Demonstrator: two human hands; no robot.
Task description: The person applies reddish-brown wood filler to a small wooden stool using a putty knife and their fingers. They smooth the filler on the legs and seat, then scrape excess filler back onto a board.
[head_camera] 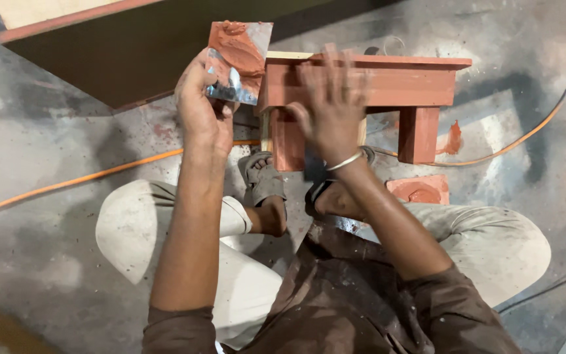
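Reddish-brown putty coated the small wooden stool [368, 98] that lay on its side on the grey floor [47, 131] ahead of our knees. Our right hand [331, 105] pressed flat on the stool, fingers spread apart and blurred. Our left hand [201, 108] clamped a metal scraper plate [238, 62] loaded with putty, held just left of the stool. An orange cable [86, 177] crossed the floor.

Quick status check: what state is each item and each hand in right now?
Left hand: gripping the metal scraper.
Metal scraper: held up, loaded with reddish putty.
Right hand: open, fingers spread, pressed on the stool, blurred.
Small wooden stool: upright on the floor, coated reddish.
Orange cable: lying slack on the floor.
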